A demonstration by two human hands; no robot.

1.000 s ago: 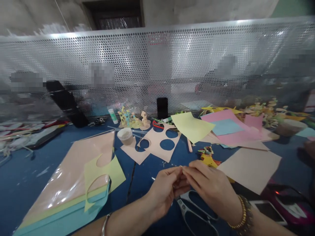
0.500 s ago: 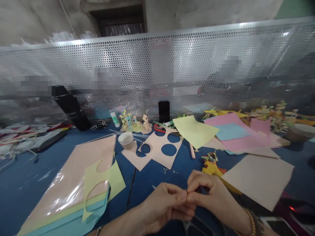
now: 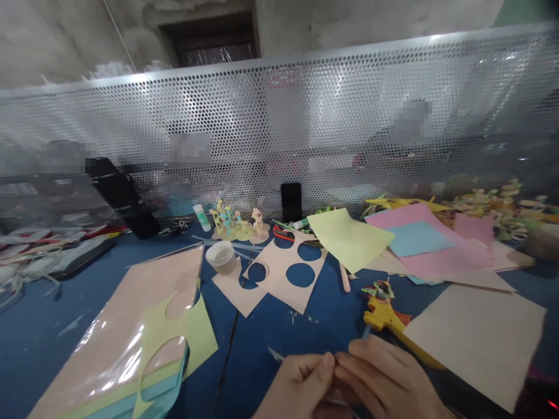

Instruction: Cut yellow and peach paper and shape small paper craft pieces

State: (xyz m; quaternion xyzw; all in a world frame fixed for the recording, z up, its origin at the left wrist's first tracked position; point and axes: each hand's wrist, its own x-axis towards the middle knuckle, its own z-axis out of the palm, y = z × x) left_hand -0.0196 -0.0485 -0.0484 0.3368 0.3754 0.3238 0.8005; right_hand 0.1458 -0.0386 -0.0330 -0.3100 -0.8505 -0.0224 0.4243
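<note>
At the bottom centre, my left hand (image 3: 301, 387) has its thumb and fingers pressed together. My right hand (image 3: 388, 378) meets it there, its fingers bent and closed against the left fingertips. Whatever is pinched between them is too small or hidden to name. A pointed metal tip (image 3: 275, 354) sticks out to the left from behind my left hand. Just beyond my right hand lies a yellow hot glue gun (image 3: 384, 317) with bits of coloured scrap at its end. Farther off is a pale pink sheet (image 3: 294, 299) with round holes cut in it.
At left lies a plastic sleeve of coloured paper (image 3: 117, 314) under a cut yellow sheet (image 3: 203, 334). A white cup (image 3: 220, 256), glue stick (image 3: 201, 218), small paper figures (image 3: 236, 224), red cutter (image 3: 283, 234) and phone (image 3: 291, 202) stand ahead. Paper sheets (image 3: 484, 337) spread right.
Both hands sit lower in the view, the right one turned with its back more toward me. The pointed tip shows more by my left hand. The whole view has shifted slightly.
</note>
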